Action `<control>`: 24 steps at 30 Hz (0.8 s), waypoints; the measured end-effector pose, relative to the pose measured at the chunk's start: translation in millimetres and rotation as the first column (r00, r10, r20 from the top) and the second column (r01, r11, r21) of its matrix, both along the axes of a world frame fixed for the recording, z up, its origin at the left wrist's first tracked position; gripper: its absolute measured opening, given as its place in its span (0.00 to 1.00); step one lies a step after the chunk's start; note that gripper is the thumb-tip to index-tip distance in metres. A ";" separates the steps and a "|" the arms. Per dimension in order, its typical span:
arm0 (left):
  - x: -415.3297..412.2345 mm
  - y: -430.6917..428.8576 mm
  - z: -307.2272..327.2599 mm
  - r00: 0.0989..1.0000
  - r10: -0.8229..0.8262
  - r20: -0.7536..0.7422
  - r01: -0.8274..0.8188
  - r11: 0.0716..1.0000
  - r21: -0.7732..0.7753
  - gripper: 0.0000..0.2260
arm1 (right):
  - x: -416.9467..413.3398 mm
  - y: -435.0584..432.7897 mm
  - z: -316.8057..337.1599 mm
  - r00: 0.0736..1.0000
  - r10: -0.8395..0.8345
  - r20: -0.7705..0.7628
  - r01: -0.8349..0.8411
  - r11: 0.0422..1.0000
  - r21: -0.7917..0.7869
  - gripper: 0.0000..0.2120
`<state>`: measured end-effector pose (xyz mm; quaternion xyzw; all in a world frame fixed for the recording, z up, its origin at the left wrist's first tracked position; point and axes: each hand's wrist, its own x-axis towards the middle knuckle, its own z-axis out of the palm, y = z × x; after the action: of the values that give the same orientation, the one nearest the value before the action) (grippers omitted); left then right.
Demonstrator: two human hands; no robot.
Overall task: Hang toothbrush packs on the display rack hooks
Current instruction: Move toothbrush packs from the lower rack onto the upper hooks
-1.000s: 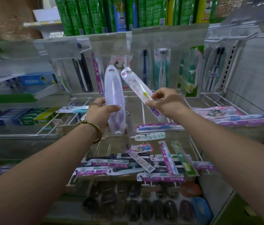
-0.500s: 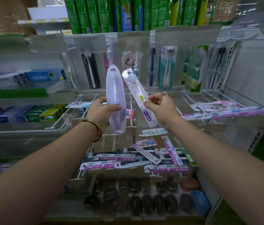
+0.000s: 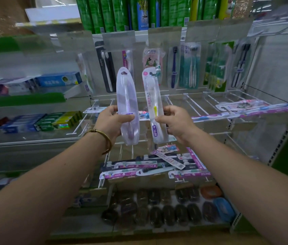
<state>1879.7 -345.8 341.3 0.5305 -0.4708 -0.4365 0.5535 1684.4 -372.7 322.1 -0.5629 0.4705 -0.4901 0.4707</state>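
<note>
Both hands grip toothbrush packs upright before the rack: the left hand (image 3: 112,121) holds a clear purple pack (image 3: 128,105), the right hand (image 3: 176,121) a yellow-handled pack (image 3: 154,106), side by side below hanging packs (image 3: 190,65).

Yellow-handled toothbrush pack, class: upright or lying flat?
Upright: the yellow-handled toothbrush pack stands bristles-up, the right hand gripping its lower half.

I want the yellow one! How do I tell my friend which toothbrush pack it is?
In front of the display rack, two hands each hold a pack. Yours is the narrow pack in the right hand. Unlike the oval purple pack in the left hand, its brush has a yellow grip.
</note>
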 end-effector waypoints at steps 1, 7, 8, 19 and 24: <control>2.8 1.4 -1.3 1.000 -0.013 0.008 0.013 1.000 -0.002 0.12 | 2.9 2.3 -0.6 1.000 0.000 0.013 0.000 1.000 0.003 0.09; 18.2 8.4 -9.1 0.993 -0.117 0.005 0.117 0.993 0.018 0.13 | 15.7 14.8 0.4 0.998 0.049 0.047 -0.050 0.998 0.038 0.10; 20.5 9.8 -10.0 0.991 -0.131 0.004 0.131 0.991 0.025 0.15 | 17.6 16.4 1.1 0.997 0.059 0.043 -0.061 0.997 0.045 0.10; 61.7 23.7 -9.5 0.993 -0.112 -0.039 0.112 0.994 -0.013 0.16 | 60.4 20.8 6.7 0.992 0.128 -0.002 -0.128 0.991 0.042 0.13; 83.9 24.7 -9.7 0.997 -0.070 -0.021 0.070 0.998 -0.009 0.15 | 81.2 19.4 11.2 0.985 0.172 -0.002 -0.172 0.985 0.026 0.13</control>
<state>1963.6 -321.1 331.7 0.5068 -0.4850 -0.4591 0.5452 1765.6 -353.2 333.3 -0.5963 0.4275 -0.4404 0.5174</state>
